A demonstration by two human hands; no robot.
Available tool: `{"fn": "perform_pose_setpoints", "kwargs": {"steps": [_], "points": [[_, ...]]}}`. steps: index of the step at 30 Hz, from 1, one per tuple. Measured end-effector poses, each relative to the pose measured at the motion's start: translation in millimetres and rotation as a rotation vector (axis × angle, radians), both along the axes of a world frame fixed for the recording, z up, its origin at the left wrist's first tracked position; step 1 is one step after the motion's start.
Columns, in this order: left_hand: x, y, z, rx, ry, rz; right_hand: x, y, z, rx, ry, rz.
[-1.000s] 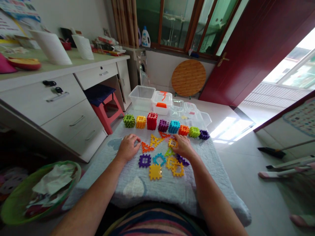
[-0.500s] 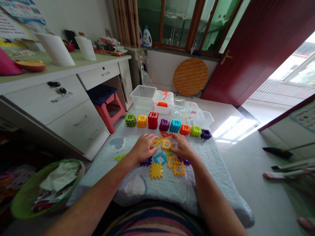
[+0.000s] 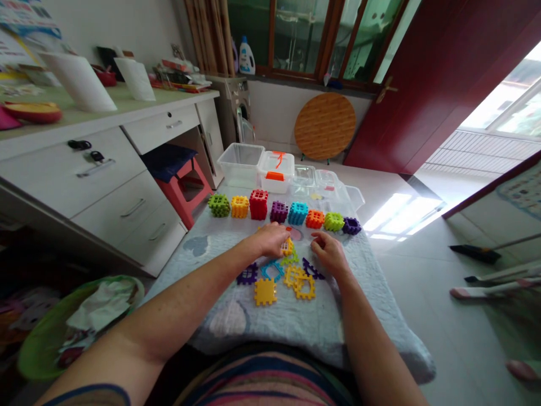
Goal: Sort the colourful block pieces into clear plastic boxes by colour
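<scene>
My left hand [image 3: 273,239] reaches across the middle of the cloth with its fingers closed, hiding whatever is in them. A yellow window-pattern block piece [image 3: 287,246] shows at its fingertips, and a small orange bit [image 3: 288,229] is just beyond. To the right, my right hand [image 3: 331,252] hovers with fingers loosely bent and apart, holding nothing visible. Nearer me lie a blue frame piece [image 3: 273,270], a light green piece [image 3: 289,258], purple pieces [image 3: 247,274], a solid yellow square [image 3: 265,292] and overlapping yellow frames [image 3: 304,286].
Behind the hands runs a row of block cubes, among them a red one [image 3: 258,204] and a blue one [image 3: 298,213]. Clear plastic boxes [image 3: 242,163] stand at the far edge. A pink stool [image 3: 186,183] and a green laundry basket [image 3: 38,349] are at left.
My left hand has moved right, over the yellow window piece. My right hand has drawn back to the right, off the pieces. Several orange and yellow pieces between the hands no longer show.
</scene>
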State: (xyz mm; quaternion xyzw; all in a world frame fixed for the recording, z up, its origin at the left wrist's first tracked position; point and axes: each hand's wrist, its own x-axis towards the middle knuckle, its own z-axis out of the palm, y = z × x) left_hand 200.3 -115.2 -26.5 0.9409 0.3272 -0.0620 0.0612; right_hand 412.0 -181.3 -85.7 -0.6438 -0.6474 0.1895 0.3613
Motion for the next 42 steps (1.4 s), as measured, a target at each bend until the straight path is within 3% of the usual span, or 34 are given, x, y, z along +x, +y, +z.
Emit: {"fn": "perform_pose_setpoints", "kwargs": {"steps": [7, 12, 17, 20, 24, 29, 36, 42], "points": [[1, -7, 1.6, 0.044, -0.055, 0.029, 1, 4, -5.6, 0.02, 0.027, -0.053], [-43, -9, 22.4, 0.096, -0.173, 0.094, 0, 4, -4.8, 0.023, 0.021, -0.05], [-108, 32, 56.3, 0.227, -0.136, 0.257, -1, 4, -2.3, 0.012, -0.013, -0.043], [-128, 68, 68.2, 0.237, -0.058, 0.367, -3, 3, -0.3, 0.011, -0.026, -0.045], [-125, 105, 68.2, 0.142, 0.004, 0.378, -3, 1, 0.8, 0.02, -0.022, -0.042], [-114, 127, 56.9, 0.03, 0.012, 0.357, -2, 1, 0.4, -0.001, -0.033, -0.028], [-110, 139, 50.1, -0.006, 0.088, 0.335, -2, 1, 2.2, -0.03, -0.051, -0.003], [-111, 133, 51.9, 0.042, 0.08, 0.349, -3, -1, 3.2, -0.033, -0.056, 0.007]]}}
